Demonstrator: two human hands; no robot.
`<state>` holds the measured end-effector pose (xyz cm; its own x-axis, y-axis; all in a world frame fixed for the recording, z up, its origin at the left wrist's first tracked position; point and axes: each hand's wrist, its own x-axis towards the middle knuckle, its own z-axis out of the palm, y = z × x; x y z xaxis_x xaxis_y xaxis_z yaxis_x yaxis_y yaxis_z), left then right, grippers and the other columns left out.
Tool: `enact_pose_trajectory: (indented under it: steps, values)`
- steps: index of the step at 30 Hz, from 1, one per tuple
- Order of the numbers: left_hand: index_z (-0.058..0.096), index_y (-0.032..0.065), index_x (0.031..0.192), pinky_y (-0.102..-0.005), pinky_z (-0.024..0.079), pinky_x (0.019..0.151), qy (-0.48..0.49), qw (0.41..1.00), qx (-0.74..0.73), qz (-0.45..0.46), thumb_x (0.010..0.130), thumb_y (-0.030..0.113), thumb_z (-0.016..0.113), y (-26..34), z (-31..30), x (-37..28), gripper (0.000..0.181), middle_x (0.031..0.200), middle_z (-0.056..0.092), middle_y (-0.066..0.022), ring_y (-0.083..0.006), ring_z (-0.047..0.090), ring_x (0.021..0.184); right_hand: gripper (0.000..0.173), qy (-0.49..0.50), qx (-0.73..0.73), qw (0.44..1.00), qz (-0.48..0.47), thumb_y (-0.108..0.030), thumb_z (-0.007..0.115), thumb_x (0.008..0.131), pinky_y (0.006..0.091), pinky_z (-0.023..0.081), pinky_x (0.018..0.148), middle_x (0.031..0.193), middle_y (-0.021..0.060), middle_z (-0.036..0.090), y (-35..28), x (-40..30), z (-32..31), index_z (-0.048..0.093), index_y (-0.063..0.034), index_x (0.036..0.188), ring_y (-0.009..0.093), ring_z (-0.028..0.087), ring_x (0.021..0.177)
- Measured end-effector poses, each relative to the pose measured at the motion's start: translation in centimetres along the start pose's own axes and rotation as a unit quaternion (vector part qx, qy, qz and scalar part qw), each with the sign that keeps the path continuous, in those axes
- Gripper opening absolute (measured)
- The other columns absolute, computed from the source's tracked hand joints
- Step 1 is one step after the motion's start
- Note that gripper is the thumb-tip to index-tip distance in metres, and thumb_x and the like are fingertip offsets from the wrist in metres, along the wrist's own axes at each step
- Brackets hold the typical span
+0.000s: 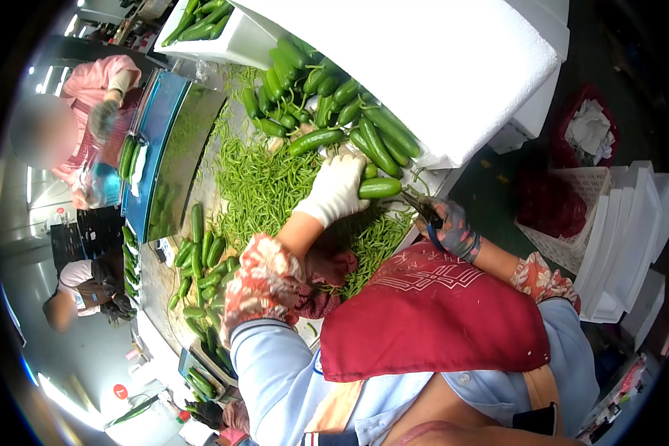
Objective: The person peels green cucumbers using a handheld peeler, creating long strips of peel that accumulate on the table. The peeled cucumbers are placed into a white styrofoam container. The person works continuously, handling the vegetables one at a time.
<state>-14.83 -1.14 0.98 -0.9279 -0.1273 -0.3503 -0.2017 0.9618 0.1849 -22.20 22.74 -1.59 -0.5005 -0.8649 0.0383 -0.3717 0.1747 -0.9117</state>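
My left hand [337, 187], in a white glove, is closed around a green cucumber [380, 188] whose end sticks out towards my right hand. In a dark patterned glove, my right hand [450, 227] holds scissors [423, 211] with dark blue handles, their blades near the cucumber's tip. Beneath and beside my left hand lie many cut green stem pieces [265, 181] in a thick layer on the metal table. A heap of cucumbers [312, 83] lies just beyond my hands, against a white foam box. More cucumbers [198, 262] lie left of my left sleeve.
The large white foam box [423, 61] stands at the upper right, a smaller one [234, 42] with cucumbers at the top. Blue-edged panels [167, 150] rise across the table. Co-workers [97, 122] stand beyond. On the right are a white crate [585, 189], stacked foam lids [624, 245] and a red bag [607, 117].
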Motion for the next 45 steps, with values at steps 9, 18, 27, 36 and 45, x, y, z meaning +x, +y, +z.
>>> enact_pose_trajectory:
  steps: [9, 18, 27, 36, 45]
  values:
    - [0.046, 0.0062, 0.116, -0.0421, 0.040, 0.088, 0.330, 0.928, -0.169, 0.011, 0.052, 0.014, 0.075, 1.0, -0.3, -8.6, 0.071, 0.101, 0.053, -0.0157, -0.0354, 0.051, 0.097, 0.046, -0.270, 0.835, 0.479, 0.006, -0.014, 0.070, 0.078, 0.0203, 0.042, 0.045, 0.071, 0.0059, 0.046, -0.4, 4.5, 4.5, 0.046, 0.0011, 0.114, 0.010, 0.047, 0.057]
    - [0.044, 0.0061, 0.115, -0.0405, 0.044, 0.083, 0.412, 0.881, -0.227, -0.055, 0.055, 0.014, 0.077, 2.1, 4.1, -12.2, 0.069, 0.101, 0.053, -0.0155, -0.0330, 0.053, 0.091, 0.038, -0.207, 0.499, 0.839, 0.063, -0.012, 0.053, 0.089, 0.0159, 0.037, 0.050, 0.076, 0.0036, 0.045, -2.0, 4.2, 8.5, 0.041, -0.0040, 0.124, 0.007, 0.042, 0.056]
    - [0.036, 0.0046, 0.124, -0.0327, 0.044, 0.092, 0.570, 0.761, -0.215, -0.223, 0.068, -0.008, 0.063, -1.3, 0.6, -23.1, 0.063, 0.104, 0.050, -0.0084, -0.0183, 0.053, 0.096, 0.053, -0.237, 0.094, 0.967, 0.003, -0.028, 0.067, 0.077, 0.0267, 0.045, 0.067, 0.085, 0.0095, 0.056, -4.5, 4.4, 9.6, 0.048, -0.0028, 0.119, 0.019, 0.055, 0.078]
    - [0.048, 0.0038, 0.114, -0.0370, 0.045, 0.084, 0.418, 0.817, -0.161, -0.364, 0.063, 0.014, 0.072, 2.1, 7.0, -22.7, 0.057, 0.098, 0.055, -0.0148, -0.0306, 0.055, 0.091, 0.039, -0.243, 0.089, 0.963, -0.079, -0.016, 0.062, 0.076, 0.0323, 0.048, 0.076, 0.095, 0.0114, 0.061, -5.6, 4.8, 15.4, 0.051, -0.0045, 0.112, 0.022, 0.060, 0.087]
    - [0.050, 0.0011, 0.112, -0.0424, 0.042, 0.082, 0.334, 0.866, -0.195, -0.317, 0.057, 0.023, 0.076, 2.7, 9.9, -19.2, 0.065, 0.096, 0.056, -0.0160, -0.0343, 0.055, 0.091, 0.050, -0.207, 0.187, 0.944, -0.178, -0.026, 0.066, 0.072, 0.0271, 0.047, 0.071, 0.087, 0.0077, 0.058, -6.7, 5.0, 15.3, 0.050, -0.0021, 0.112, 0.015, 0.057, 0.079]
